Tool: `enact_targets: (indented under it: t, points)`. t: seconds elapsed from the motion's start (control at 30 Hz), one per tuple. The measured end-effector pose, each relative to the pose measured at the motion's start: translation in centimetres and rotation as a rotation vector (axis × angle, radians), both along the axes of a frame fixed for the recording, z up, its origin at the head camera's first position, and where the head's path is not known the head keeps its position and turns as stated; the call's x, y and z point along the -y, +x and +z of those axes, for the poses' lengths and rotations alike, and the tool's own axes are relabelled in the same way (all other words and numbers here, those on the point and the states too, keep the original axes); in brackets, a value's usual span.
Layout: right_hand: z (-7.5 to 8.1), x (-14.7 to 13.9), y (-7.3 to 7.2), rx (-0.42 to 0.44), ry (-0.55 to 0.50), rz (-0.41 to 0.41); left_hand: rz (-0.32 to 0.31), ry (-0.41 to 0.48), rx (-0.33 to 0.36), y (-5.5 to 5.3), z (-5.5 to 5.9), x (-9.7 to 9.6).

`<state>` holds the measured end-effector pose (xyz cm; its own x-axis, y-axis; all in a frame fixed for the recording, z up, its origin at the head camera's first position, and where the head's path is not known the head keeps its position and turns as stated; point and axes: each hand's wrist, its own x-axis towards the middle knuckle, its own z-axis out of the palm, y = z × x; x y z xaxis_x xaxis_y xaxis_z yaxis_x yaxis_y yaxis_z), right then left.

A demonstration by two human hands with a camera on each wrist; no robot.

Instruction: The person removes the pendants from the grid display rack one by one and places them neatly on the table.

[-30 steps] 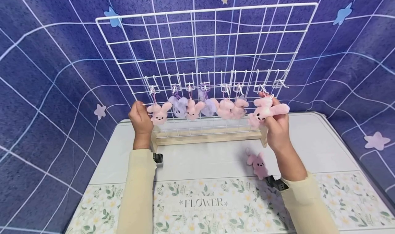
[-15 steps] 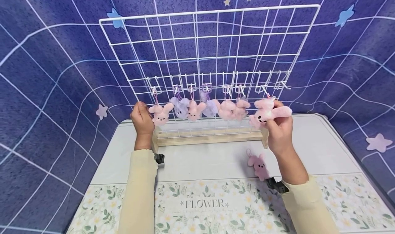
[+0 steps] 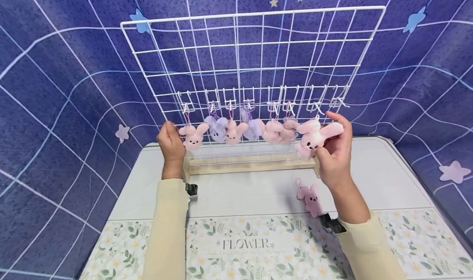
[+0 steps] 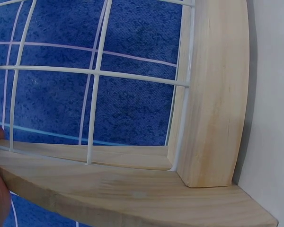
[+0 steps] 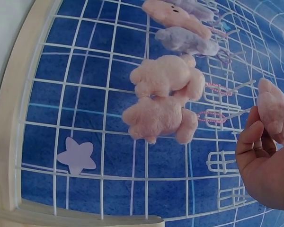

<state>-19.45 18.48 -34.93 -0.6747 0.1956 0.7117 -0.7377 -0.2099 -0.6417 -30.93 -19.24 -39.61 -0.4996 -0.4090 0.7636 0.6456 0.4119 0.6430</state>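
My right hand [image 3: 337, 159] pinches a pink plush bunny keychain [image 3: 313, 139] by its body, thumb in front, in front of the grid's right part. A small pale loop stands at the bunny's top, just below a bare hook [image 3: 315, 106]. In the right wrist view the bunny [image 5: 273, 111] lies between thumb and fingers, cut off by the image edge. My left hand [image 3: 172, 143] grips the rack's left side, its fingers at the wooden side post [image 4: 57, 182] in the left wrist view. A second pink bunny keychain [image 3: 312, 200] lies on the table below.
A white wire grid rack [image 3: 236, 68] on a wooden base [image 3: 251, 166] stands at the table's back. Several pink and lilac bunny keychains [image 3: 194, 136] hang from its hooks. Another bare hook [image 3: 338, 102] is at the far right. A floral mat [image 3: 240, 251] covers the table's front.
The held bunny has shifted slightly down and left, and its pink chain no longer shows by the hook. My right index finger has lifted away from the loop. The left hand keeps its grip.
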Motion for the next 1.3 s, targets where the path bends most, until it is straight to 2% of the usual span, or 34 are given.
enact_targets:
  t: [0.27,0.47,0.6,0.77,0.87,0.97,1.07,1.3]
  points:
    - [0.1,-0.4,0.3,0.002,0.042,-0.021,0.005,0.003,0.008,0.0,0.0,0.1]
    - [0.4,-1.1,0.4,0.027,0.167,0.009,0.0,0.009,0.007,0.0,0.0,0.0]
    - [0.5,-1.6,0.5,0.16,0.294,0.041,0.003,0.008,-0.005,0.0,0.1,0.0]
    - [0.4,-2.2,0.4,0.356,0.551,0.028,0.009,-0.006,-0.001,0.0,0.1,0.0]
    - [0.0,-2.4,0.1,0.396,0.677,0.044,0.009,-0.006,-0.002,0.0,0.1,0.0]
    - [-0.4,-2.6,-0.2,0.428,0.76,0.082,0.01,-0.003,-0.004,0.0,0.0,0.0]
    - [-0.7,-2.6,-0.4,0.479,0.821,0.112,0.006,-0.004,-0.002,0.0,-0.1,0.0]
    - [-1.2,-2.6,-0.6,0.532,0.953,0.104,0.009,0.002,-0.001,0.0,0.0,-0.1]
